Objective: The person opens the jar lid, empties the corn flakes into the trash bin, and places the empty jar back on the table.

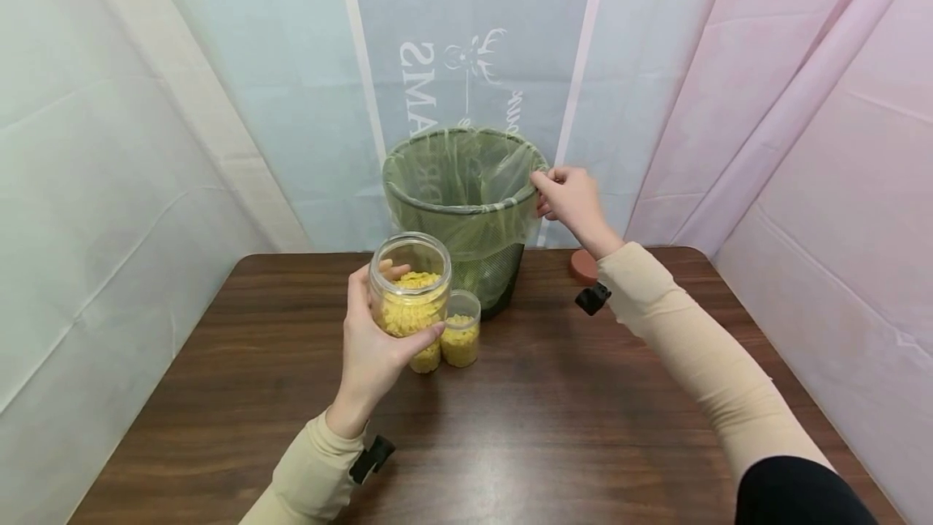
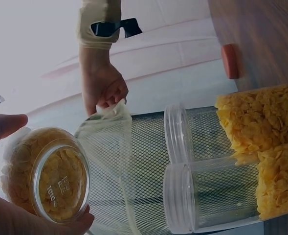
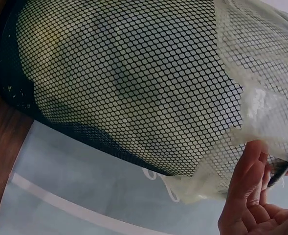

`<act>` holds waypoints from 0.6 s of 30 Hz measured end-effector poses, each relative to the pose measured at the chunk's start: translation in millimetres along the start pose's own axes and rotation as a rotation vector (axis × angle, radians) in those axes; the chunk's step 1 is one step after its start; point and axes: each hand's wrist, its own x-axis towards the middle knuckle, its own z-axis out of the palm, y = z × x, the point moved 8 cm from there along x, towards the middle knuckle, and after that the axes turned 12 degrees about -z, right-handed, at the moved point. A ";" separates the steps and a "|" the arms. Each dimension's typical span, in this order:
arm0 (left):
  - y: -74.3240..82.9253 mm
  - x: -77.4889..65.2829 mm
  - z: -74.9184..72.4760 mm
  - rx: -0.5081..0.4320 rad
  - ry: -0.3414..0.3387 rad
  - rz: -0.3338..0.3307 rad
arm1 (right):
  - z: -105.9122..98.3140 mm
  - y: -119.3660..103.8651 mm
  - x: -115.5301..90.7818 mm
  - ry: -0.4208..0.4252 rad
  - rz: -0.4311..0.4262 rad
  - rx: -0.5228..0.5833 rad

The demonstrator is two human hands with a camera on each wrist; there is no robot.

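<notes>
**Liner pinched at the rim, jar held mouth up**

The brown counter (image 1: 554,420) spreads across the lower part of the head view. The mesh bin (image 1: 503,278) stands upright at its back, in the upper middle of the frame. A thin, see-through liner (image 1: 466,233) lines it and folds down over the rim.

The step in hand looks like seating that liner. The right hand (image 1: 576,201) pinches the film between thumb and fingers at the right end of the rim. A light outward pull should serve best — a hard tug could tear the film or tip the bin, which no second hand steadies.

The glass jar (image 1: 411,294) is just left of centre, raised off the counter in front of the bin. The left hand (image 1: 372,355) grips it, thumb curling round the near side. The mouth is uncovered and the yellow flakes (image 1: 410,316) inside are loose, so a level wrist seems wise while attention is on the rim.

Two smaller containers (image 1: 461,347) stand side by side near the bin's foot; a low swing of the jar might knock them. Smallest, a reddish disc (image 1: 583,267) sits right of centre, beside the right sleeve (image 1: 700,363).
</notes>
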 end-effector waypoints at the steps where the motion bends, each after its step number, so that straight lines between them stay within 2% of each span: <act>1: 2.3 -0.5 -0.3 0.005 0.002 -0.001 | 0.9 -0.7 0.1 0.003 -0.003 -0.002; 12: 13.2 5.5 -5.1 0.045 0.014 0.060 | 6.0 -4.5 -1.2 0.018 -0.009 0.058; 15: 11.4 10.7 -7.3 0.057 0.016 0.061 | 6.3 -4.7 -1.8 0.020 -0.009 0.053; 18: 2.8 18.7 -10.5 0.077 0.028 0.051 | 5.9 -4.6 -2.2 0.023 -0.008 0.046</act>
